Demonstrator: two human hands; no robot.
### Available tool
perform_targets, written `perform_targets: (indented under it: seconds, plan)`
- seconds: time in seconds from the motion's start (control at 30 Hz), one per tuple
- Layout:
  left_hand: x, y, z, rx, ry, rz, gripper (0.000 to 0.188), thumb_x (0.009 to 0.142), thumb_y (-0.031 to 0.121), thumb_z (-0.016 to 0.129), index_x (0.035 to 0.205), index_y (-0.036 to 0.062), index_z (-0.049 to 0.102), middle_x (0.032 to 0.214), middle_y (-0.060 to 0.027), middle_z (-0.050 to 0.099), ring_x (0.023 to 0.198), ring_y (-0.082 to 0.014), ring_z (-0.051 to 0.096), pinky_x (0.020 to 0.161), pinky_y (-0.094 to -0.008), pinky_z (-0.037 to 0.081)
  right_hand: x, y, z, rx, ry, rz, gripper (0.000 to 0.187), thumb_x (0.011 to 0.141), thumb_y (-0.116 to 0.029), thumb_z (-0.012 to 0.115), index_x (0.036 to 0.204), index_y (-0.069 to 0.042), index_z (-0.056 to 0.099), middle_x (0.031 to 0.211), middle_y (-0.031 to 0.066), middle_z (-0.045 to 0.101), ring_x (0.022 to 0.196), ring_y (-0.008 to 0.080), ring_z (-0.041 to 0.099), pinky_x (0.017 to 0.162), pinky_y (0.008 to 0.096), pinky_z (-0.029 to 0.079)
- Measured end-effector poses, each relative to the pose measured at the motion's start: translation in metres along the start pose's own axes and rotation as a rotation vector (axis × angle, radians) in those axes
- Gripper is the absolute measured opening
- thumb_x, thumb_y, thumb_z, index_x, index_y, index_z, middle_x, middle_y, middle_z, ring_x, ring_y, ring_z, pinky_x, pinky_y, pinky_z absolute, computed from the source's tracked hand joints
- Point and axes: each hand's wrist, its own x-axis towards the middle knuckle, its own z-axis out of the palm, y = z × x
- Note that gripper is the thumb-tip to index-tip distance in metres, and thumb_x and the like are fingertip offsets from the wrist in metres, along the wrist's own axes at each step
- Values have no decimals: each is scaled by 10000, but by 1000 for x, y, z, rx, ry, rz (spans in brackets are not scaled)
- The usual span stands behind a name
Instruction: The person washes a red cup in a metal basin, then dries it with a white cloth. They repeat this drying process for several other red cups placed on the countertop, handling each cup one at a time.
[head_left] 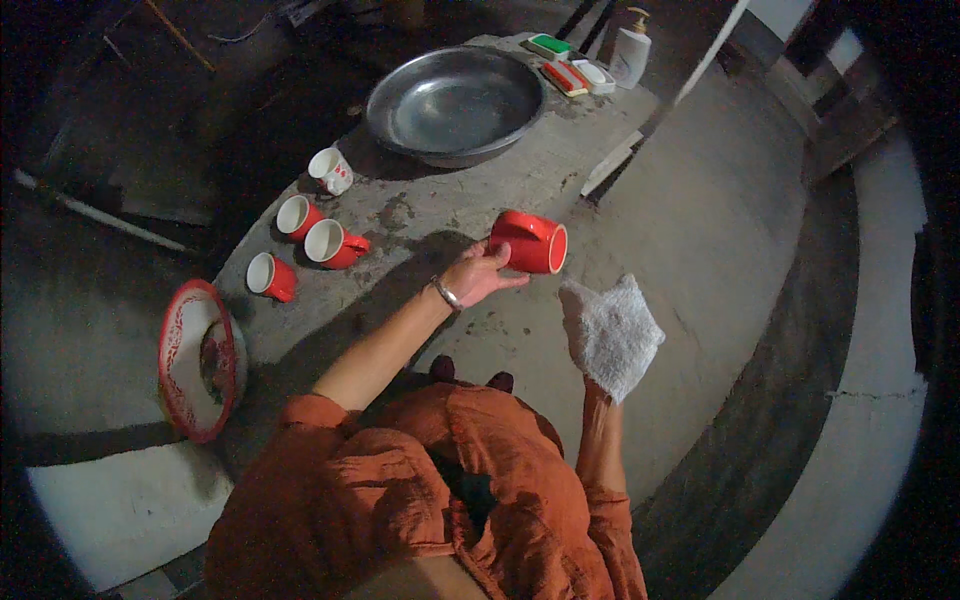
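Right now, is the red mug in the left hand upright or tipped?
Tipped: the left hand holds the red mug roughly sideways, its pale-ringed base visible and facing right, its mouth hidden.

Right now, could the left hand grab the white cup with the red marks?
Probably not: the left hand is busy holding a red mug. If it were free, nothing seems to block its way to the white cup.

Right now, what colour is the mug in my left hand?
The mug is red; the head view shows it best.
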Motion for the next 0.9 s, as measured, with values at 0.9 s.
perform_targets:
  seconds: [0.9]
  plan:
    - [-32, -45, 47, 773, -235, -47, 290, 753, 19, 624, 1036, 34, 564, 1040, -21, 581, 935, -102, 531, 819, -273, 433, -20, 25, 60, 1523, -521, 43, 456, 865, -293, 498, 1258, -68, 446, 1272, 121, 421, 1180, 246, 389, 997, 344, 286]
